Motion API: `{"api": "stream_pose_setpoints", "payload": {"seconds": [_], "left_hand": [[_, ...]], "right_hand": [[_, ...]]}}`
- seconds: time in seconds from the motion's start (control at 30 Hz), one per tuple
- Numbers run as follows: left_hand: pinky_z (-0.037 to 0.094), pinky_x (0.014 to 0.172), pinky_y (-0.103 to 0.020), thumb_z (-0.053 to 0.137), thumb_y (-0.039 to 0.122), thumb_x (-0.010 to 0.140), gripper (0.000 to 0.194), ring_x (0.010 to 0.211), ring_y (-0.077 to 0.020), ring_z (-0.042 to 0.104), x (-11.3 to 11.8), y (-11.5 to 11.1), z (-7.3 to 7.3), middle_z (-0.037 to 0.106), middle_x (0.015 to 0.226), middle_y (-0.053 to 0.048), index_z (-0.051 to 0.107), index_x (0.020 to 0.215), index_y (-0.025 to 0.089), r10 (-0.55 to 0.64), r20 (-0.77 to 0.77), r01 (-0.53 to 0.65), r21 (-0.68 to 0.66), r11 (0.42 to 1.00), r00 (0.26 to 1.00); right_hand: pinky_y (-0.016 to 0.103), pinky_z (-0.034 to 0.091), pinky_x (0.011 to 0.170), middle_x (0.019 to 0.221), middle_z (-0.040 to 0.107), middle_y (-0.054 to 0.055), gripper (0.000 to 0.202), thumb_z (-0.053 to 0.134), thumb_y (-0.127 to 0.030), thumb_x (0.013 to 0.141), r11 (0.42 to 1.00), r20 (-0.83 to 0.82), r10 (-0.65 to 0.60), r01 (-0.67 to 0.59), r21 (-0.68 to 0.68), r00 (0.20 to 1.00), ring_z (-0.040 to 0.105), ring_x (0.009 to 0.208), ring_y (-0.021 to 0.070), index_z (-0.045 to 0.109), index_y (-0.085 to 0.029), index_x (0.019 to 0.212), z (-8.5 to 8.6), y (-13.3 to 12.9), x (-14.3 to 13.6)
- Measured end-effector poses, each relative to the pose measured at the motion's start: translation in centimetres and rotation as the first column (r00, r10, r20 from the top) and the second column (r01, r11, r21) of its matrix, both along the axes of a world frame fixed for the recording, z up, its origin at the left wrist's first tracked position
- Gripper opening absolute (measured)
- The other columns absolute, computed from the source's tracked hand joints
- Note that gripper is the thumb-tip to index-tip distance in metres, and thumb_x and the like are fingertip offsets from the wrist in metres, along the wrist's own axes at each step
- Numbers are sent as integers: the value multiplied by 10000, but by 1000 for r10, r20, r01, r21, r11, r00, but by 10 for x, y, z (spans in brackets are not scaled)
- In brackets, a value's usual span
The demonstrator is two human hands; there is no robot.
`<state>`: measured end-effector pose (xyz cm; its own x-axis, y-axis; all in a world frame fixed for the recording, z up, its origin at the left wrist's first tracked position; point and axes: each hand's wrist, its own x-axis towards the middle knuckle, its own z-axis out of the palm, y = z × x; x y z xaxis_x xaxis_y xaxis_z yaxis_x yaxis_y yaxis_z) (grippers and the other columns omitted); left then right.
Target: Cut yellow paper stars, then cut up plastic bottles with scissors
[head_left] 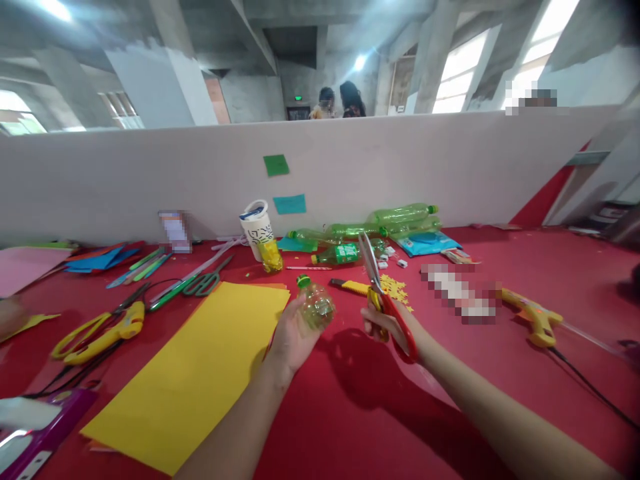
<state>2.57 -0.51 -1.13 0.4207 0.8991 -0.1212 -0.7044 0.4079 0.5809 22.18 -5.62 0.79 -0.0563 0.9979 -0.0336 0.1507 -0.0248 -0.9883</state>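
In the head view, my left hand [293,340] is closed around a cut top piece of a clear green plastic bottle [319,305], its green cap pointing up and away. My right hand [395,323] grips a pair of scissors [373,267] with red and yellow handles, blades pointing up. A gap lies between the scissors and the bottle piece. Beyond the hands rests a yellow-handled utility knife [353,287], beside a pile of small yellow paper pieces [395,288]. Yellow paper sheets [200,373] lie left of my left hand.
Several green bottles [400,215] lie by the white partition [200,167]. A white cup [257,230] stands left of them. Yellow glue guns [537,319] with cords lie on both sides. Green-handled scissors [205,283] lie behind the sheets. Another person's hand [10,317] shows at far left.
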Motion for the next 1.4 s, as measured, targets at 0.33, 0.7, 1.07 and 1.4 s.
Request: {"api": "stream_pose_setpoints", "payload": {"seconds": [0.33,0.7,1.07,1.4], "left_hand": [[456,897,-370,524,357,833,326,968,-208,621,-9,11,3,667,1028,-80,580,1088,163,198,-29,-196,57,979,980],[461,892,-402,541,324,831,259,901,-208,643,-6,6,12,678,962,-62,595,1025,162,297,-3,-296,68,953,955],[434,920,-414,515,299,846,277,969,-214,620,4,-1,9,669,999,-47,562,1103,209,203,18,-204,89,975,979],[458,884,-407,506,282,805,335,1019,-243,608,0,-2,10,682,996,-44,554,1131,219,206,-3,-205,70,976,979]], "right_hand": [[218,341,547,731,497,-6,366,500,-560,821,909,331,414,-408,-92,848,433,630,130,479,-196,788,18,-36,9],[208,242,456,619,397,-44,438,460,-614,817,889,368,450,-371,-267,814,337,543,96,412,-195,700,9,-43,2],[195,283,416,525,374,-69,441,432,-613,831,900,86,349,-308,-308,933,344,442,75,478,-181,755,-1,-43,-9],[188,292,412,548,397,-50,471,427,-638,817,887,74,354,-310,-342,932,387,458,80,482,-180,722,-1,-48,-14]]}}
